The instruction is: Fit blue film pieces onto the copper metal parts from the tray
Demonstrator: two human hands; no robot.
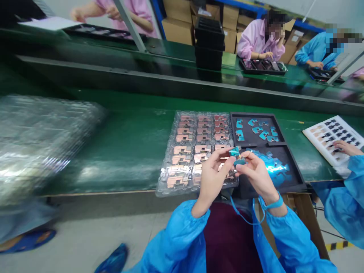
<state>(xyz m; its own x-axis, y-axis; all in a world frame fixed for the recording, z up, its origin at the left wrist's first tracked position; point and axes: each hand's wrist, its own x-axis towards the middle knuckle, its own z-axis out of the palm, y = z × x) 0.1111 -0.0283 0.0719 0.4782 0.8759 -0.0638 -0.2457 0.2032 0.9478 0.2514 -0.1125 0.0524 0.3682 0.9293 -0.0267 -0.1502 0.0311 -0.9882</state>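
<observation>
Between my two hands is a small part with blue-green film (234, 151), held up over the seam of two trays. My left hand (216, 170) pinches it by its left side. The fingers of my right hand (254, 170) close on its lower right side; whether this is one piece or two I cannot tell. Beneath my left hand lies a clear plastic tray (166, 178) with rows of copper-coloured parts (182, 149). To the right, a black tray (292, 163) holds loose blue-green parts (257, 129) in its back compartment and a shiny heap of them (274, 167) in front.
Stacked clear trays (42, 132) stand at the left. A white tray of small black parts (337, 132) lies at the right, under a co-worker's hand (348, 148). Black boxes (209, 45) are stacked beyond the divider (159, 81), where other people work. A cord runs from my right wristband (274, 203).
</observation>
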